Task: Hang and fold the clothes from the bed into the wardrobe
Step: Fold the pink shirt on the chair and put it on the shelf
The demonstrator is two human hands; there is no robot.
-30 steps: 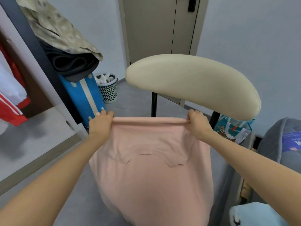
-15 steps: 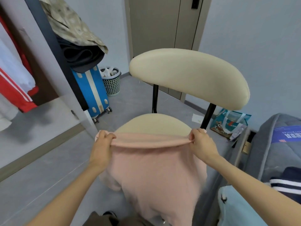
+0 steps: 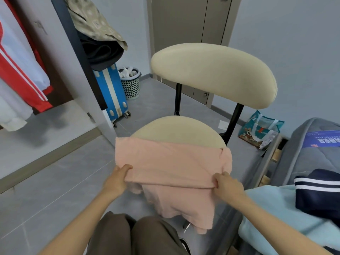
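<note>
A pink garment (image 3: 171, 162) lies folded over the front of a cream chair seat (image 3: 176, 127), its lower part hanging off the front edge. My left hand (image 3: 118, 179) pinches the fold at its left end. My right hand (image 3: 227, 186) pinches the same fold at its right end. On the bed at the right lie a light blue garment (image 3: 272, 214) and a navy garment with white stripes (image 3: 320, 190). The open wardrobe at the left holds a hanging red and white jacket (image 3: 22, 70).
The chair's cream backrest (image 3: 213, 74) stands behind the seat. A blue suitcase (image 3: 112, 92) with dark and beige clothes piled on it leans by the wardrobe, beside a waste basket (image 3: 130, 83). A printed bag (image 3: 259, 129) sits on the grey floor by the bed.
Both hands lowered the pink garment from in front of the backrest onto the chair seat and drew the gripped edge back toward me, laying it doubled over the seat front.
</note>
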